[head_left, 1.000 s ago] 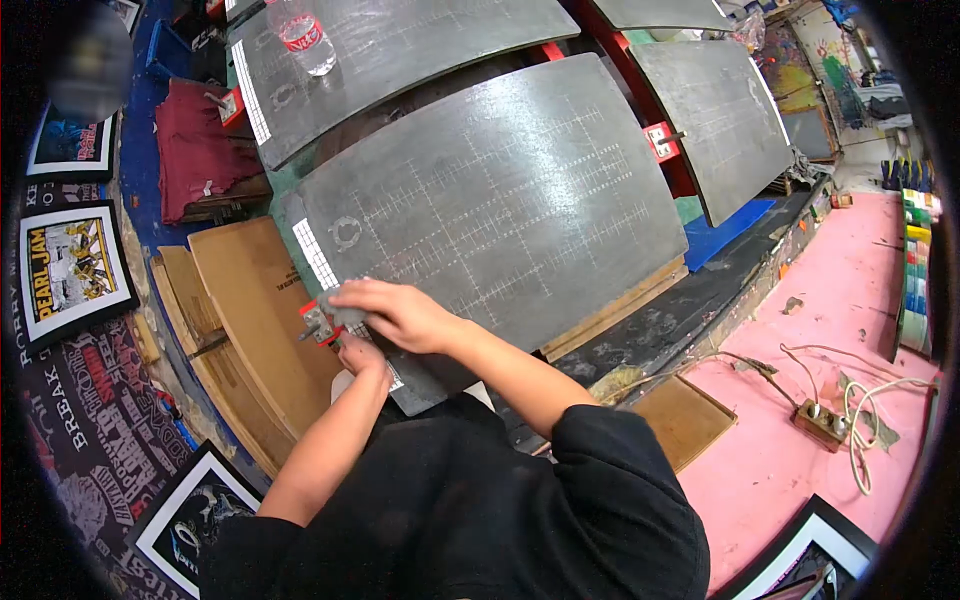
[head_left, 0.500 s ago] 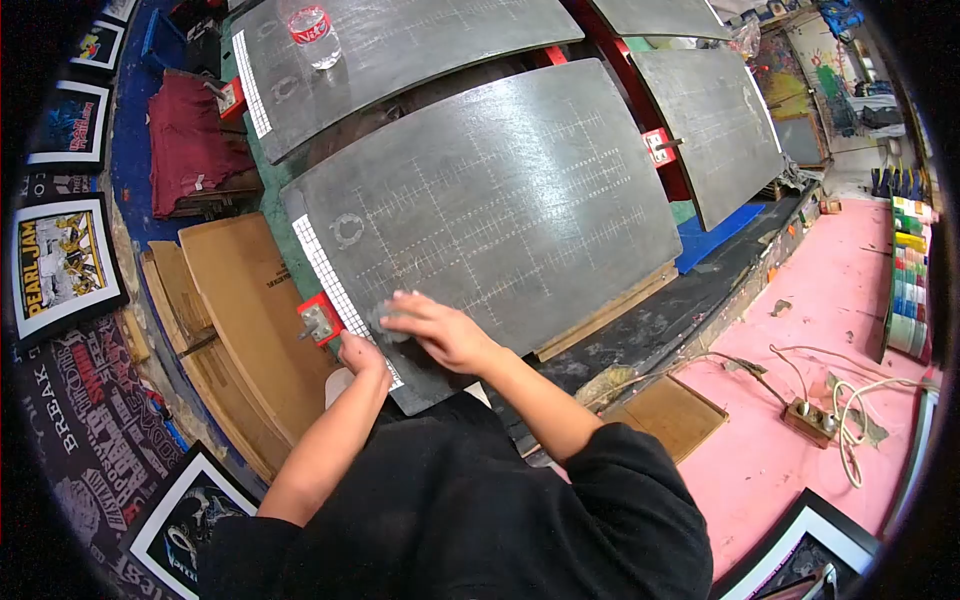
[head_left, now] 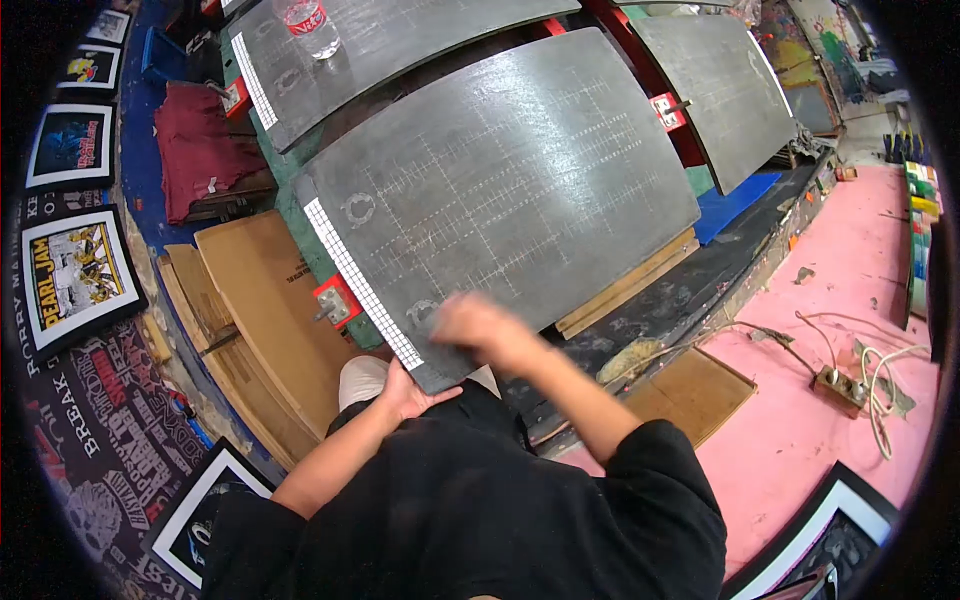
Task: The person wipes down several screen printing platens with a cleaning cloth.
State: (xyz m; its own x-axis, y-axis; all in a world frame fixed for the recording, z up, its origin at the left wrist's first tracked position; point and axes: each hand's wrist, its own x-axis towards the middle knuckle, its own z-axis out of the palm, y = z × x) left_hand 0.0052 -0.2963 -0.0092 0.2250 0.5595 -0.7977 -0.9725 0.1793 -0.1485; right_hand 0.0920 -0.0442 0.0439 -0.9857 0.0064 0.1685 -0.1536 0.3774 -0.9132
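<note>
A dark grey board (head_left: 520, 170) with white dashed marks lies in front of me. A white gridded strip (head_left: 360, 285) runs along its left edge. My left hand (head_left: 412, 393) is at the board's near corner, thumb stretched along the edge and the other fingers out of sight beneath it. Over the near part of the board is my right hand (head_left: 480, 330), smeared by motion; its fingers and anything in them cannot be made out. A red clamp block (head_left: 338, 302) sits beside the strip.
A clear bottle with a red label (head_left: 312, 27) stands on another board behind. More boards (head_left: 715, 90) are at the right. Cardboard (head_left: 270, 290) leans at the left. A power strip with cable (head_left: 840, 390) lies on the pink surface (head_left: 790, 480).
My left hand has moved from beside the clamp block to the board's near corner. My right hand has shifted slightly right and is blurred. The whole view has shifted a little.
</note>
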